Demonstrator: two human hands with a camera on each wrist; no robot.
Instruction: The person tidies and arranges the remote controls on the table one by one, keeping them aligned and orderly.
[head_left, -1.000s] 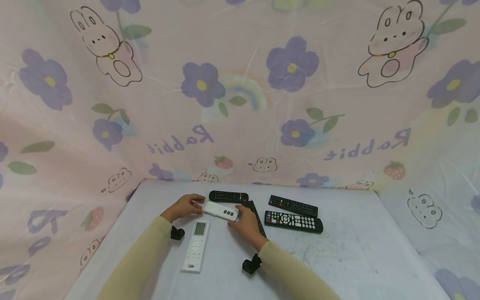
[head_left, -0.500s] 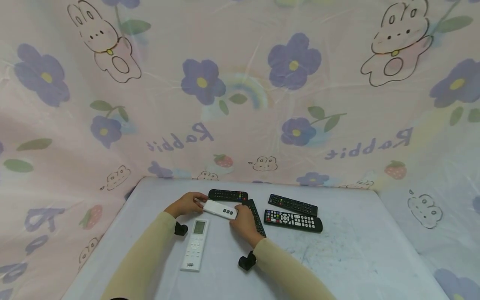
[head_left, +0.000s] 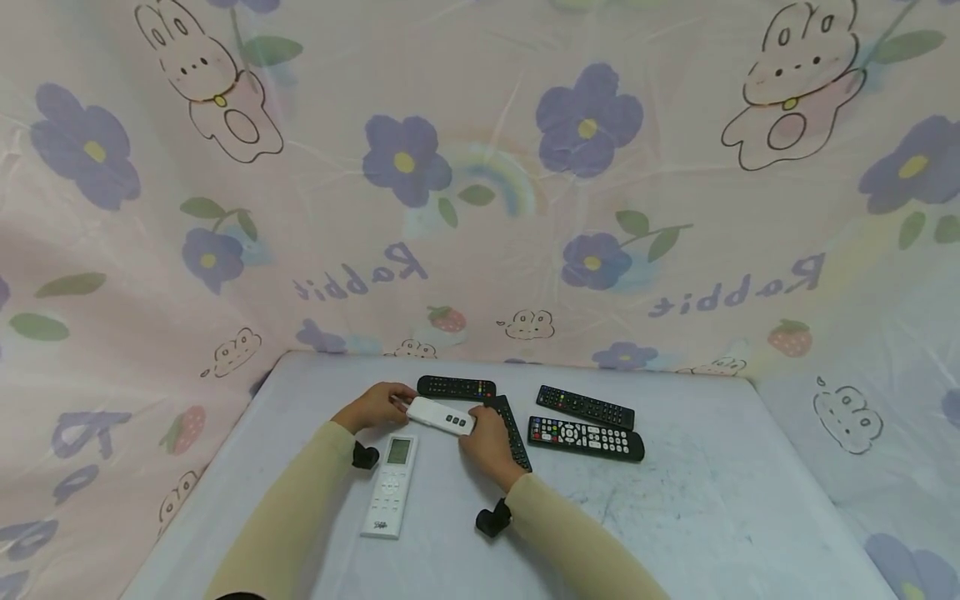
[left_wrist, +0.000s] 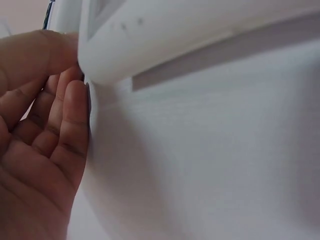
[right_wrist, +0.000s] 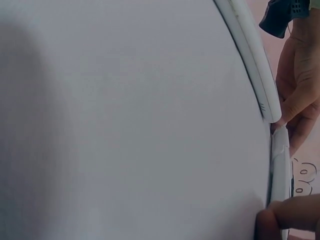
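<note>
A small white remote (head_left: 441,416) with dark buttons lies between the hands, near the table's (head_left: 697,525) far edge and left of its middle; whether it rests on the surface or is slightly raised cannot be told. The right hand (head_left: 487,442) pinches its right end, while the left hand (head_left: 375,406) has thumb and fingertips at the other end, and whether they grip or only touch is unclear. A longer white remote (head_left: 389,487) with a screen lies just beside the left wrist, its screen end towards the far edge. Closest to that edge is a rounded black remote (head_left: 455,387); a slanted black remote (head_left: 510,427) is partly hidden by the right hand. Nearer the far right corner, a slim black remote (head_left: 587,407) lies just beyond a black remote with white keys (head_left: 587,438). The left wrist view adds the left palm and its bent fingers; the right wrist view shows the longer white remote's side edge, unseen from the head.
</note>
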